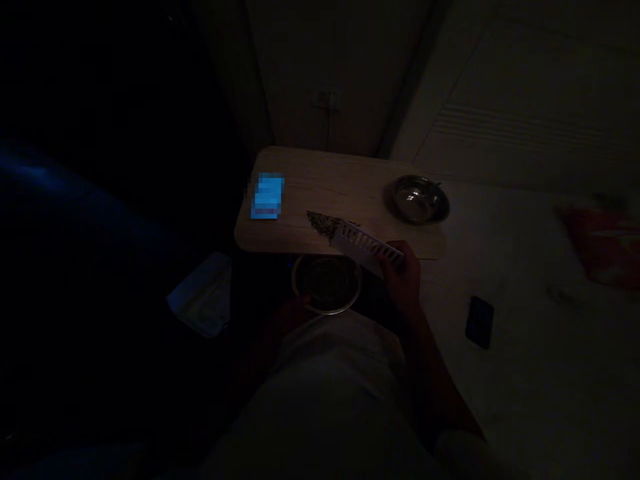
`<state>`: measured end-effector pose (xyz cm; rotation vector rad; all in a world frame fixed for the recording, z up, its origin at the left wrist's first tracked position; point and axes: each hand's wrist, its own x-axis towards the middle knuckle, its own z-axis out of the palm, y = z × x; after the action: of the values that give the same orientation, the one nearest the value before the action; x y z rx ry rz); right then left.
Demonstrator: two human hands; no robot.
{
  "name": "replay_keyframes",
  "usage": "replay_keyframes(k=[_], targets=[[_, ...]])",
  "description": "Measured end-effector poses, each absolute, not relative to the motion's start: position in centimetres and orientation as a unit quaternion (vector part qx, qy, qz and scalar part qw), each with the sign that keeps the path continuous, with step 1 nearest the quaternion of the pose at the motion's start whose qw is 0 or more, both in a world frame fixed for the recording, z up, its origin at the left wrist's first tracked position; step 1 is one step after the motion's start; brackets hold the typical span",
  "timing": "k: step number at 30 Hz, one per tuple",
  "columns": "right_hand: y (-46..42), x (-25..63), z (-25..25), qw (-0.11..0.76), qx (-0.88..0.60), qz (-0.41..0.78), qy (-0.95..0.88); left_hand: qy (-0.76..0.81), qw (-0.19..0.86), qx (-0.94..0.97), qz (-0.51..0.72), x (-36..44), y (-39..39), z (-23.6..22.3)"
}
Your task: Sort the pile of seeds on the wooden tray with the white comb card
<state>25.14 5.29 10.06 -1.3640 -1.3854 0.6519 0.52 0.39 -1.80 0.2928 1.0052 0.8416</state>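
Note:
My right hand [404, 270] is closed on a pale slotted plastic piece [367, 245]; its exact kind is not clear in the dark. The far end of this piece touches a small heap of dark, seed-like bits [323, 225] on the wooden tabletop [310, 177]. Just below the table's near edge is a round metal bowl [327, 310], its inside dark and its contents hard to make out. At the bowl's lower left rim my left hand [295, 308] grips it, mostly lost in shadow.
A second metal bowl [421, 200] stands at the table's right end. A brightly lit screen [267, 197] is at the left end. On the right, a phone-like dark object [480, 322] and a red bag-like item [603, 243] lie on a pale surface. A pale packet [203, 297] is lower left.

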Motion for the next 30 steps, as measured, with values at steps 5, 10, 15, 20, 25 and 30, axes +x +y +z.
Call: replay_keyframes(k=[5, 10, 15, 20, 25, 30], targets=[[5.3, 25.1, 10.0, 0.519, -0.565, 0.271, -0.582, 0.458, 0.78, 0.139, 0.404, 0.3, -0.1, -1.9], [5.4, 25.1, 9.9, 0.509, -0.563, 0.268, -0.594, 0.462, 0.761, 0.154, 0.428, -0.3, -1.1, -2.1], [5.2, 25.0, 10.2, 0.499, -0.559, 0.282, -0.599, 0.452, 0.776, 0.144, 0.415, 0.3, -0.1, -2.6], [4.9, 25.3, 10.2, 0.483, -0.545, 0.304, -0.614, 0.473, 0.773, 0.13, 0.403, 0.1, -0.1, -3.1], [5.0, 26.0, 9.4, 0.513, -0.545, 0.326, -0.578, 0.468, 0.792, 0.122, 0.372, 0.1, 0.1, -2.1], [5.0, 26.0, 8.6, 0.557, -0.568, 0.315, -0.518, 0.447, 0.787, 0.158, 0.396, 0.3, 0.1, -1.5]])
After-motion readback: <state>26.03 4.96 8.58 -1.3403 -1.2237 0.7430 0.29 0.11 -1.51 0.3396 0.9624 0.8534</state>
